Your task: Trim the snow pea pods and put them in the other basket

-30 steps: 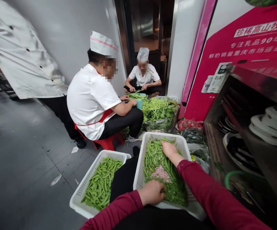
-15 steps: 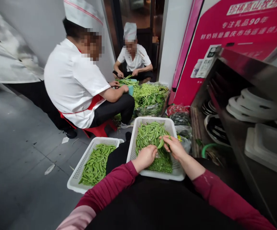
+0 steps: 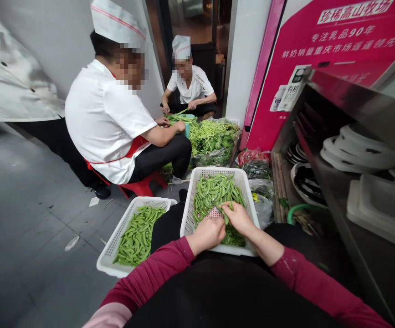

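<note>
A white perforated basket in front of my lap holds many green pea pods, with a heap of small green trimmings at its near end. Above it, my right hand pinches a single pea pod between thumb and fingers. My left hand is closed, its fingertips meeting the lower end of the same pod; its grip is partly hidden. Between the two piles, a patch of the basket's bottom shows. To the left, a second white basket contains more pea pods.
A person in white sits on a red stool at left; another person squats farther back beside leafy greens. At right stands a metal shelf with white dishes. Plastic bags lie beside the basket.
Both hands have shifted slightly toward me, and my right hand has come down and left, closer to my left hand. The pod between them has moved with them.
</note>
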